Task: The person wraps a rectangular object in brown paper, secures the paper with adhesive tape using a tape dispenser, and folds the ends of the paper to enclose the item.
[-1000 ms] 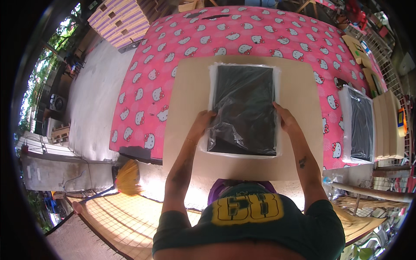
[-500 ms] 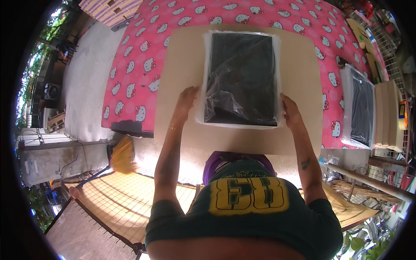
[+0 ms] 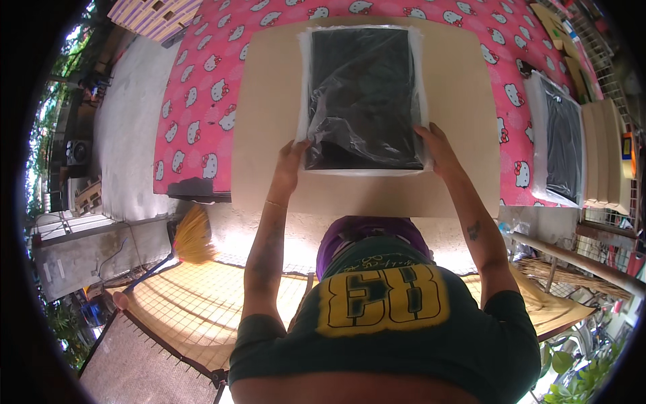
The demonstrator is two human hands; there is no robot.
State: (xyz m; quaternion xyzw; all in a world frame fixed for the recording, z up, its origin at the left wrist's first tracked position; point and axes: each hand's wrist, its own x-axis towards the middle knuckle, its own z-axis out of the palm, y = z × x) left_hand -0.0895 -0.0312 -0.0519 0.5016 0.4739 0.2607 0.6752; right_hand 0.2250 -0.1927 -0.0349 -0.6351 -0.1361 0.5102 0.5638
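Black panel (image 3: 363, 81): film (image 3: 417, 74) seemingly fully applied, cardboard (image 3: 266, 87) apparently unfolded; left hand (image 3: 289, 163) (8 o'clock), right hand (image 3: 440, 149) (4 o'clock), partly closed, grip panel edges.

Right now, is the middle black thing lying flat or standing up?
Lying flat: the plastic-wrapped black panel shows its broad face upward on brown cardboard.

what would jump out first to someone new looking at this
The pink cartoon-patterned table cover strikes first, spread across the upper middle. On it, a cardboard sheet bears a plastic-wrapped black panel, with the left hand and right hand at the panel's sides. A yellow broom stands out toward lower left.
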